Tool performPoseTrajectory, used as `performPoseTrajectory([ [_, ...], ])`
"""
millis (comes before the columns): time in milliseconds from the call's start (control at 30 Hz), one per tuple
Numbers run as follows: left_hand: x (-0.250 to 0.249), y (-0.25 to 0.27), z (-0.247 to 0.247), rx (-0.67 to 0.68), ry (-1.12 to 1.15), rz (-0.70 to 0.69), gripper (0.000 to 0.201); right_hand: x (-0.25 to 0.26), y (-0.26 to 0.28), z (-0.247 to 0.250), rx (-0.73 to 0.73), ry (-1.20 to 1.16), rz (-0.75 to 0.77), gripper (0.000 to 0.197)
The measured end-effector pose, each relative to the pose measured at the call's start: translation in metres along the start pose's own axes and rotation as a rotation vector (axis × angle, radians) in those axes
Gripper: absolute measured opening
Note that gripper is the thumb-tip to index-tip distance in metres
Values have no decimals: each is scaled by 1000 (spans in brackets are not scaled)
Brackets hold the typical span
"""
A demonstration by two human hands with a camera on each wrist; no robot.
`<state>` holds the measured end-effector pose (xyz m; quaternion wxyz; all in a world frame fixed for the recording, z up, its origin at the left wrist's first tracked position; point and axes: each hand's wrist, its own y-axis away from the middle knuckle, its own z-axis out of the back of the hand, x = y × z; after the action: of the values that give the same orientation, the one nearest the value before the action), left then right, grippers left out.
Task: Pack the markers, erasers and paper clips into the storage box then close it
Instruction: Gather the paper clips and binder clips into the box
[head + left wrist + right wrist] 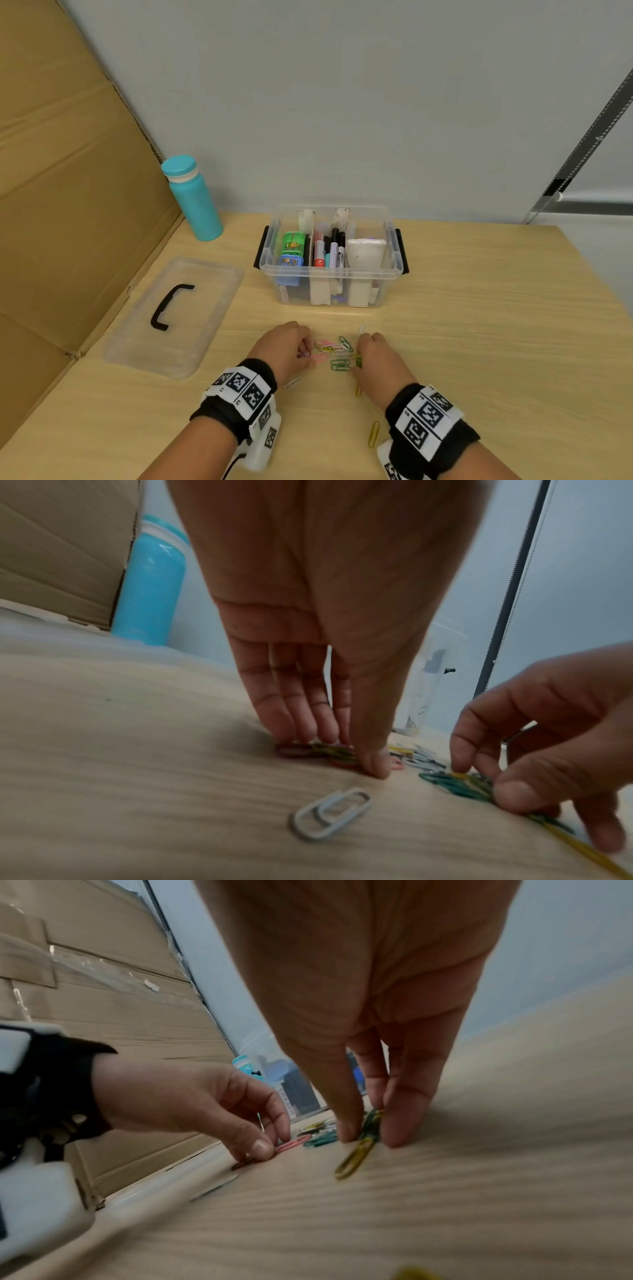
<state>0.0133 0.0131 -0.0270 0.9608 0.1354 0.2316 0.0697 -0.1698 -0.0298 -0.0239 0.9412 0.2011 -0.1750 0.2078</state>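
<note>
Paper clips [337,351] of several colours lie in a loose cluster on the desk [479,342], just in front of the storage box [330,274]. The left hand [286,346] reaches the cluster's left edge; in the left wrist view its fingers [294,718] point downward, close together, with the thumb tip beside them, their tips on pink and dark clips [315,750]. Whether any clip is actually pinched cannot be told. The right hand [378,359] meets the cluster's right edge; in the right wrist view its thumb and fingers [404,1115] clamp a small bunch of green clips [371,1123], with a yellow clip [356,1158] trailing from the bunch onto the desk. A white clip [292,382] lies apart, nearer the person than the cluster, beside the left wrist. A second yellow clip [373,433] lies further toward the person, by the right wrist. Another pale clip [362,329] lies between cluster and box.

The storage box is clear plastic with black side latches, open, and divided by white partitions. Its left compartment holds green and blue erasers [291,255]; its middle compartment holds markers [330,253] standing on end; the right compartment's contents cannot be made out behind a white partition. The clear lid [178,315], with a black handle, lies flat on the desk, left of the box. A teal bottle [193,198] stands behind the lid, against a cardboard panel [68,171].
</note>
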Motion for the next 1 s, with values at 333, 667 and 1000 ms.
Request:
performPoseTrajectory([
  [333, -9, -3, 4, 44, -7, 27, 17, -6, -7, 2, -18, -132, 21, 25],
  [667, -3, -4, 3, 41, 30, -37, 17, -38, 2, 21, 102, -1621, -292, 26],
  [1000, 24, 19, 7, -34, 898, 197, 33, -33, 13, -5, 176, -173, 263, 23],
])
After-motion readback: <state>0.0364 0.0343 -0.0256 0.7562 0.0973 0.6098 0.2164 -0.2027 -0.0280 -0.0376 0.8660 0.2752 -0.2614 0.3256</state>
